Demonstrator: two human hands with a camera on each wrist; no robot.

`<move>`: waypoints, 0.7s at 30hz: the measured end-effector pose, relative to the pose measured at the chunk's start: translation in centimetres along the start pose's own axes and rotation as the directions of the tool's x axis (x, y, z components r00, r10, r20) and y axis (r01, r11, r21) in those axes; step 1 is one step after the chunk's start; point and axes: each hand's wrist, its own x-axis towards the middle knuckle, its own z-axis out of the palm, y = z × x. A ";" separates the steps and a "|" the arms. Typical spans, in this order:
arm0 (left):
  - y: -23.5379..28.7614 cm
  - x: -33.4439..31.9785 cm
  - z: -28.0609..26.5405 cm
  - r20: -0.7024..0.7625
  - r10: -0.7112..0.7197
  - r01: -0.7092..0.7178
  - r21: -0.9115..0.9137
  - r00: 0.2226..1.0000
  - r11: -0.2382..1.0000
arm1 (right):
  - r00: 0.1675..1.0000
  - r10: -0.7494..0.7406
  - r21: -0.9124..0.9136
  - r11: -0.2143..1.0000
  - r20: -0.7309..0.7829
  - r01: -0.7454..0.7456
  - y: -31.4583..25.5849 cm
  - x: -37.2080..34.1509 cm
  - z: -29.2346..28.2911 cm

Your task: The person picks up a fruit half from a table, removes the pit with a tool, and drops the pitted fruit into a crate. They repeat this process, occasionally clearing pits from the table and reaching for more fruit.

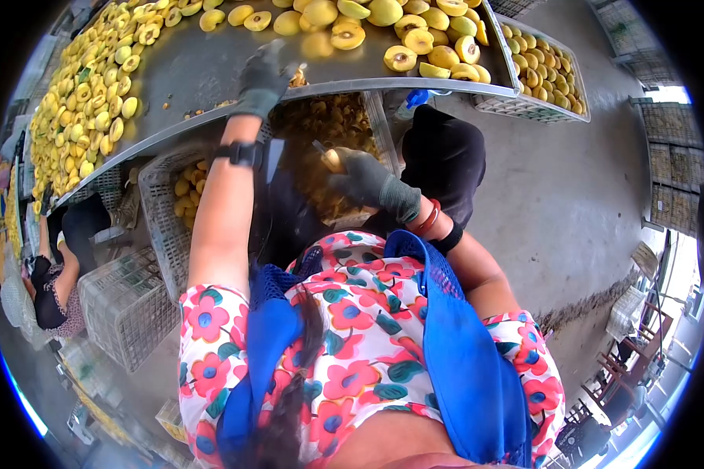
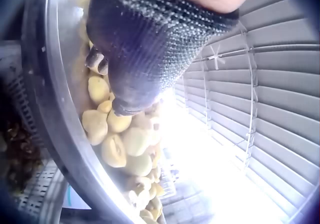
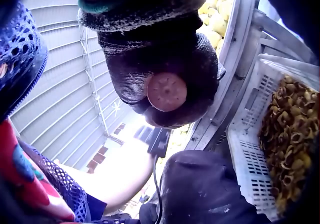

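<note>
In a dark knitted glove, my left hand (image 1: 260, 82) is low over the metal table (image 1: 188, 66) near its front edge, fingers extended and blurred. Beside its fingers lie small orange-brown scraps (image 1: 298, 78). The left wrist view has its fingertips overlapping pale yellow fruit (image 2: 114, 150). Also gloved, my right hand (image 1: 364, 181) grips a short tool (image 1: 333, 161) with a tan handle and a narrow metallic tip, above the crate of scraps. The handle's round end (image 3: 167, 92) shows in the right wrist view. Halved yellow fruits, like peaches (image 1: 347, 35), lie along the table's far side.
Below the table edge, a white crate (image 3: 251, 156) holds brown fruit scraps. A crate of whole fruit (image 1: 541, 70) stands at the right, another crate (image 1: 158, 211) at the left. My dark-clothed knee (image 1: 443, 160) is beside the scraps. Another person (image 1: 55, 289) works at far left.
</note>
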 end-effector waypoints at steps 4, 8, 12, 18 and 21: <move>3.1 4.9 4.5 0.242 -0.060 0.032 0.115 0.969 0.993 | 0.982 0.190 0.074 0.979 0.016 -0.191 -0.7 -0.4 -1.4; 3.8 6.5 4.2 0.460 -0.124 0.040 0.187 0.879 0.982 | 0.963 0.271 0.174 0.947 0.011 -0.269 -1.0 -1.1 -1.7; 1.5 4.6 3.2 0.353 0.026 0.066 -0.244 0.935 0.968 | 0.962 0.271 0.195 0.946 -0.025 -0.261 -0.6 -1.0 -1.4; 4.7 -2.6 -4.6 0.516 -0.016 0.503 -0.842 0.857 -0.195 | 0.918 0.397 0.288 0.879 -0.004 -0.379 -4.6 0.6 -3.0; 5.3 -5.9 -5.1 0.149 0.060 0.111 -0.902 0.987 0.418 | 0.959 0.254 0.257 0.942 -0.125 -0.216 -4.3 1.3 -2.5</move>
